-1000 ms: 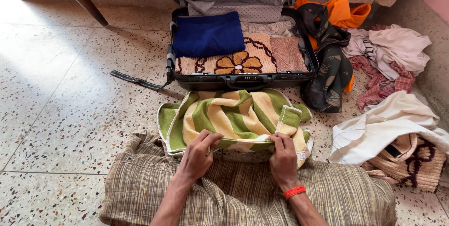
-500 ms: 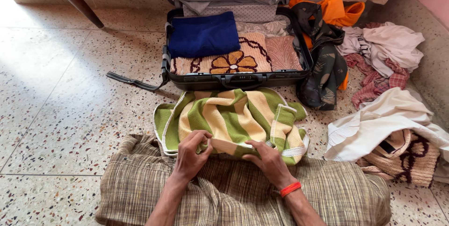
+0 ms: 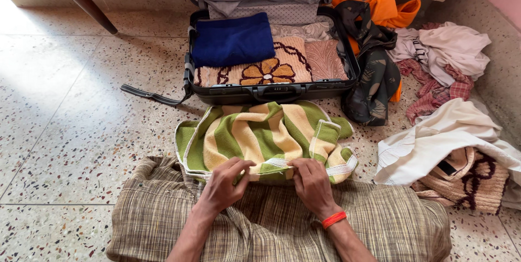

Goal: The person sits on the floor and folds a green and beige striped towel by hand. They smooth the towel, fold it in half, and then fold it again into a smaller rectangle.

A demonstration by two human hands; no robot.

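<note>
A green and cream striped towel (image 3: 260,134) lies rumpled on the floor between my lap and an open black suitcase (image 3: 271,93). My left hand (image 3: 225,183) pinches the towel's near white-trimmed edge at the left. My right hand (image 3: 312,183), with an orange band on its wrist, presses on that same edge a little to the right. Inside the suitcase lie a folded blue cloth (image 3: 233,39) and a beige mat with a brown flower (image 3: 268,69). A checked brown cloth (image 3: 271,224) covers my lap.
A dark patterned garment (image 3: 374,77) and an orange cloth (image 3: 396,10) lie right of the suitcase. Farther right are a pink and white pile (image 3: 445,56), a white cloth (image 3: 434,142) and a beige mat (image 3: 477,183). A strap (image 3: 152,95) trails left. Speckled floor (image 3: 70,115) stretches left.
Both hands have shifted along the towel's near edge and folded it over, so the white trim now shows between them. The view has drifted slightly.
</note>
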